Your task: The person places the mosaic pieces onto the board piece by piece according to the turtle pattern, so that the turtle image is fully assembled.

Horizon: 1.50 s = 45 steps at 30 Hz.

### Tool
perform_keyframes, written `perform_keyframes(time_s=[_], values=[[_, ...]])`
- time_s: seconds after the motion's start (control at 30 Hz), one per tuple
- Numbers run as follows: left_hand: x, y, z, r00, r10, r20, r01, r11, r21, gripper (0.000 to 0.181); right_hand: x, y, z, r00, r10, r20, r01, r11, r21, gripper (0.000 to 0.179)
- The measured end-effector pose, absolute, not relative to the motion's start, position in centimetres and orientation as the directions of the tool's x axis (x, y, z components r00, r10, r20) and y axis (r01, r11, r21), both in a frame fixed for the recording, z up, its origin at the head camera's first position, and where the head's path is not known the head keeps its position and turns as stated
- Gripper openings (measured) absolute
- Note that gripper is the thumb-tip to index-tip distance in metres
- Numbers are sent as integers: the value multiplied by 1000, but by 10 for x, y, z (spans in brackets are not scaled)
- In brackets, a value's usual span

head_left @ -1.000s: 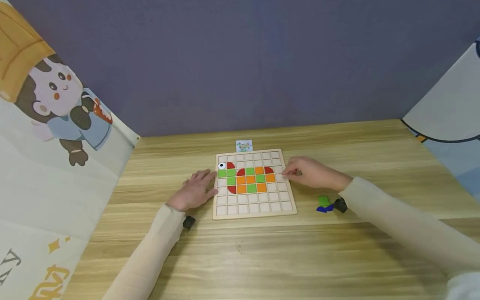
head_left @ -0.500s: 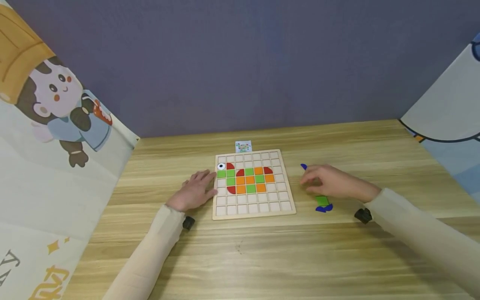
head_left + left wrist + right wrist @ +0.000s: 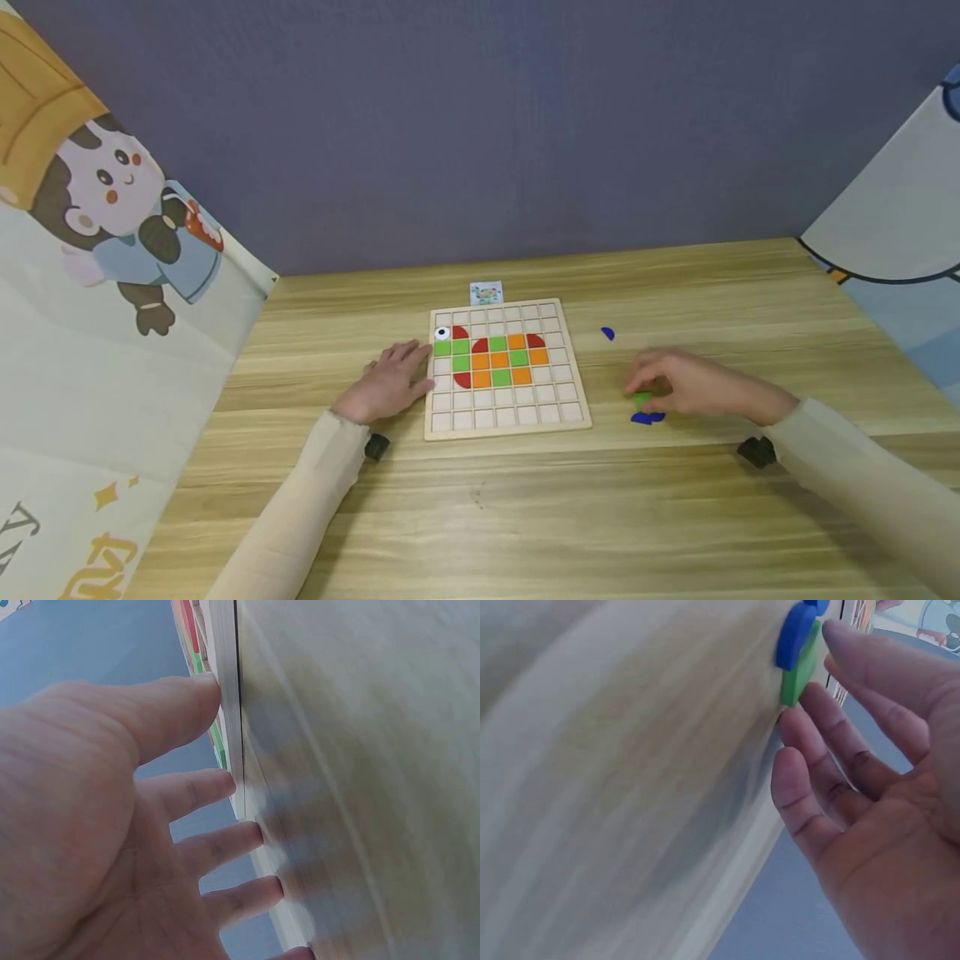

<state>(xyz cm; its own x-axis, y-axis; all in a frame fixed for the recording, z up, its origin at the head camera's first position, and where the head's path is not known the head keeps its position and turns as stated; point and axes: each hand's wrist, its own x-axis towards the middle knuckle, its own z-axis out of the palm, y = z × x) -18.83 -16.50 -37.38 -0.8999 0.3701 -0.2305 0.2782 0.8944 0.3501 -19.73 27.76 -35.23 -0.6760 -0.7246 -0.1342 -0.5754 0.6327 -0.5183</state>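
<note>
My left hand rests with spread fingers along the left edge of a wooden grid board. In the left wrist view its thumb and index fingertips touch the board's side. Green and orange squares, red rounded pieces and a white eye disc lie in the board's cells. To the right of the board, my right hand has thumb and fingers around a green square tile, pinching it at the table. Blue rounded pieces lie against that tile. The hand partly hides the tile in the head view.
A small picture card lies behind the board. One blue half-round piece sits alone right of the board. A dark blue-grey panel stands behind the wood-grain table, with printed sheets at both sides.
My right hand has moved right and toward me, from the board's right edge to the green tile. A blue piece now lies uncovered beside the board. My left hand stays put.
</note>
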Motion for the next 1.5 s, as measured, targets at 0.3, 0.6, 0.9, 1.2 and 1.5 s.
perform_keyframes(time_s=[0.3,0.6,0.9,1.2,1.5], values=[[-189,-165,-374,-902,369,-225,282,896,344,64,-199,281,-361,-743,-660,-114,-511,669,-540,31],[-190,-165,-375,-902,371,-219,284,894,345,64,-203,288,-360,-726,-683,-80,-551,647,-527,21],[-190,-165,-375,-900,370,-229,276,893,354,64,-208,277,-360,-752,-660,0,-573,653,-495,14],[-190,-165,-375,-901,366,-235,270,894,357,64,-223,235,-357,-703,-709,52,-625,581,-521,13],[-191,-165,-374,-900,367,-234,272,894,357,64,-239,188,-361,-639,-769,18,-657,534,-532,12]])
